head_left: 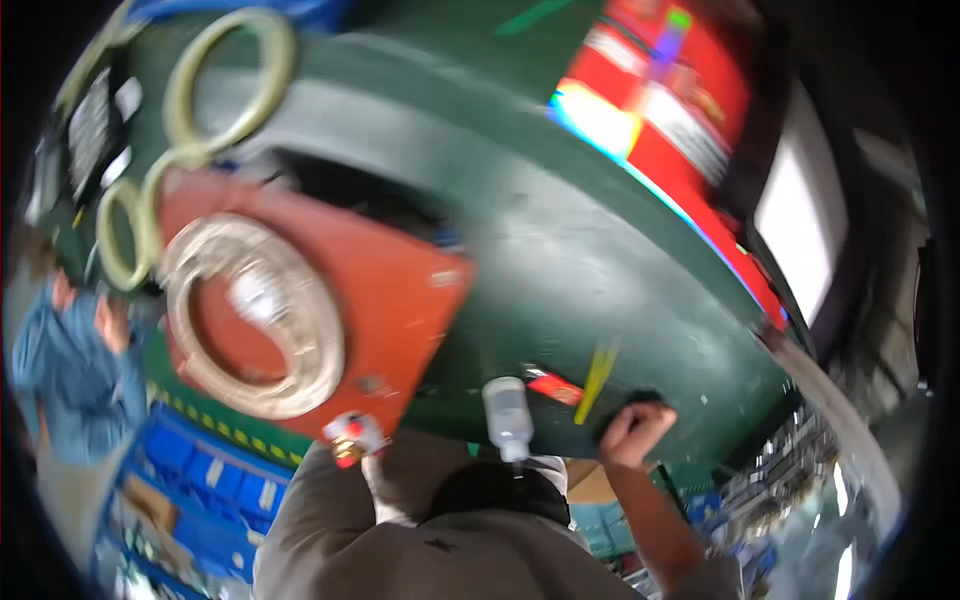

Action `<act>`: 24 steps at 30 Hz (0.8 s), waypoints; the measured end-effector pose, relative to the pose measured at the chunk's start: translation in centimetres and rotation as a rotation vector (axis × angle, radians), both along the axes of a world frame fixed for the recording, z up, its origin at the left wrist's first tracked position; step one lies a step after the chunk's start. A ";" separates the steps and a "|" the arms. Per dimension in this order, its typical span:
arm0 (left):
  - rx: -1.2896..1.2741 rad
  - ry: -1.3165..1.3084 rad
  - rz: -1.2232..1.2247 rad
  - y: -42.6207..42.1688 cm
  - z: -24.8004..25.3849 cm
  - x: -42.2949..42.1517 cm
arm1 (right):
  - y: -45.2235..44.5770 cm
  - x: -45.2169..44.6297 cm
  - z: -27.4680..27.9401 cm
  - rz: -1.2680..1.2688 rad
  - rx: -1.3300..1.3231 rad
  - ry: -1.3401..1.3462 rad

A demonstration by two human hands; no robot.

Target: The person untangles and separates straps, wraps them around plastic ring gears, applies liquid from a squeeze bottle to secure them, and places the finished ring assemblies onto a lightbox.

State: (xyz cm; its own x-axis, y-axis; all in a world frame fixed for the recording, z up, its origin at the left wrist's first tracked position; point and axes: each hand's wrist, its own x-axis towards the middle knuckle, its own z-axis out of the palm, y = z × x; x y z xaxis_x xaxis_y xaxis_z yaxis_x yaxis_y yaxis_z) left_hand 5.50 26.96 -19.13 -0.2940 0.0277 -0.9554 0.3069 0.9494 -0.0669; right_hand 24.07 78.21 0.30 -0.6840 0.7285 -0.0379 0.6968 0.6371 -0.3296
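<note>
My left hand shows only as a small patch of skin by my lap, against a small red and white object at the orange board's near edge; its fingers are mostly hidden. On the board lies a pale ring-shaped part with a whitish piece inside. My right hand is curled closed at the green table's near edge, beside a dark patch; what it holds, if anything, is blurred. Left of it are yellow strips, a red and black item and a clear bottle.
Pale green rings lie at the back left of the green table. Red packaging and a screen stand to the right. A person in blue is at far left, above blue bins.
</note>
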 end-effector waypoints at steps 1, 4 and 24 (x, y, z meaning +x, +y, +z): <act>-0.005 -0.008 -0.018 -0.1 0.1 -0.3 | 0.2 0.4 -0.7 -0.007 0.013 0.090; -0.028 -0.008 -0.060 -0.1 0.4 -2.3 | 0.4 -1.1 0.4 0.009 0.007 0.073; 0.130 0.194 -0.347 6.7 -5.8 -16.5 | 0.0 -1.2 1.1 0.048 0.062 0.182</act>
State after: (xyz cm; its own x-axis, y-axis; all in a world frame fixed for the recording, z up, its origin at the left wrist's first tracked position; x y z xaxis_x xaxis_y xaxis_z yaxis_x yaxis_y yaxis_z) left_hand -10.99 33.67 -24.96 -0.4205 0.2734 -0.8651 0.6034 0.7964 -0.0416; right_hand 22.87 78.19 1.39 -0.7098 0.6917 0.1335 0.5972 0.6913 -0.4068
